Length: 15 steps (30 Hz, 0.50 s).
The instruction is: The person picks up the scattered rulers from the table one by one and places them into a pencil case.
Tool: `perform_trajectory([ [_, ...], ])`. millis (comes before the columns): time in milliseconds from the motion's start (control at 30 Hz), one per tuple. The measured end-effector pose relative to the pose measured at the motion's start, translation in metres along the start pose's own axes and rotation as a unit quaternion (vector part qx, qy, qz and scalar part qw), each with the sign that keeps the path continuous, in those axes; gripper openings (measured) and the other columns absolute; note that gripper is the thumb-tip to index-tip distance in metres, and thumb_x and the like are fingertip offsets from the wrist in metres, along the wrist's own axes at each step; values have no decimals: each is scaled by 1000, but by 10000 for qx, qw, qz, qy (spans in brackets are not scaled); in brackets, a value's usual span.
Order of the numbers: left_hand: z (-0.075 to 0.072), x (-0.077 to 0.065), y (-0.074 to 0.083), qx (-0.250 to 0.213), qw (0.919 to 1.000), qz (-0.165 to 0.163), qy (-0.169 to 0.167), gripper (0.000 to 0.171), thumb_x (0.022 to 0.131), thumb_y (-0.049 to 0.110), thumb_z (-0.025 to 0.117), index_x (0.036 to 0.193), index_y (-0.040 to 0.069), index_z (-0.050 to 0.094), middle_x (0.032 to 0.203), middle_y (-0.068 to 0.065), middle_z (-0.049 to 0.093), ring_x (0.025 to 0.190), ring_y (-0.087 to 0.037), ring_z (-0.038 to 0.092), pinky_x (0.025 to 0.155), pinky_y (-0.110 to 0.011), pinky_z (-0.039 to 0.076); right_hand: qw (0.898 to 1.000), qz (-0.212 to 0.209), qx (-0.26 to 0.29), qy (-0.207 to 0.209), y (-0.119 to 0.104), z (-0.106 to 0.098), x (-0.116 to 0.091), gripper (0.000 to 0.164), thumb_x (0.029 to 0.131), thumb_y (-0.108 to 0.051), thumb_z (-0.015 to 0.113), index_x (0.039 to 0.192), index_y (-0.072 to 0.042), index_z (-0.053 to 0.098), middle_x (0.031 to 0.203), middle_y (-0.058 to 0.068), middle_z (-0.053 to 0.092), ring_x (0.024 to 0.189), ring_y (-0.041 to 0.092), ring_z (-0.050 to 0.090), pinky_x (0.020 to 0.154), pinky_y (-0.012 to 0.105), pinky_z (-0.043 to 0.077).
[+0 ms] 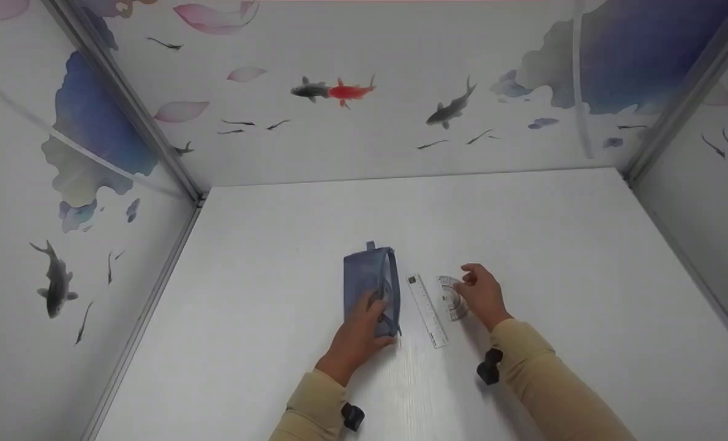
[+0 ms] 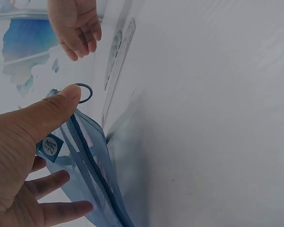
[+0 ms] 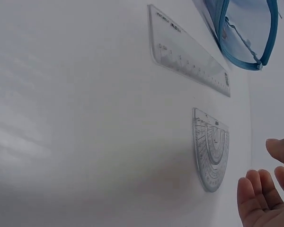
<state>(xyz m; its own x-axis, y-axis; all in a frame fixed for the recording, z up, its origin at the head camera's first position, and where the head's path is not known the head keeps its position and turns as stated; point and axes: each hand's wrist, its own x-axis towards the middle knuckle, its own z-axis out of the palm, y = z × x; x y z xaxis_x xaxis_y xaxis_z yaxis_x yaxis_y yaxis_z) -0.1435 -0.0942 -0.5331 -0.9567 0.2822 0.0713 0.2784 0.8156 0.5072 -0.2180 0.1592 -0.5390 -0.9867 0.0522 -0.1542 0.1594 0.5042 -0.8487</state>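
A blue mesh zip pencil case (image 1: 361,269) stands upright on the table, its zipped side unfastened. My left hand (image 1: 356,334) grips it near its lower end; in the left wrist view the thumb (image 2: 61,104) lies by a zip ring and some fingers spread along the case. Just right of the case lies a clear ruler (image 3: 189,59). Beyond the ruler, a clear protractor (image 3: 212,149) lies flat. Over the protractor's right side hovers my right hand (image 1: 481,295), fingers loosely bent and holding nothing; in the right wrist view a gap shows between it and the protractor.
The white table (image 1: 266,245) is walled by panels painted with fish and petals, the back panel (image 1: 388,141) rising at its far edge. Metal corner posts (image 1: 137,107) stand where panels meet. A black wrist camera (image 1: 490,366) hangs under the right sleeve.
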Motion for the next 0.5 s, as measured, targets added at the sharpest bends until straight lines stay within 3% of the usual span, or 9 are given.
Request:
perform_trajectory([
  [500,0,-1,0,16,10000,41,38,64,75,28,82,128,14,49,146,-19,36,120,-32,53,89,-41,52,9981,-219,-576,-5,3,0,-4,45,95,-10,58,136,3,45,129,25,51,121,38,47,101,51,39],
])
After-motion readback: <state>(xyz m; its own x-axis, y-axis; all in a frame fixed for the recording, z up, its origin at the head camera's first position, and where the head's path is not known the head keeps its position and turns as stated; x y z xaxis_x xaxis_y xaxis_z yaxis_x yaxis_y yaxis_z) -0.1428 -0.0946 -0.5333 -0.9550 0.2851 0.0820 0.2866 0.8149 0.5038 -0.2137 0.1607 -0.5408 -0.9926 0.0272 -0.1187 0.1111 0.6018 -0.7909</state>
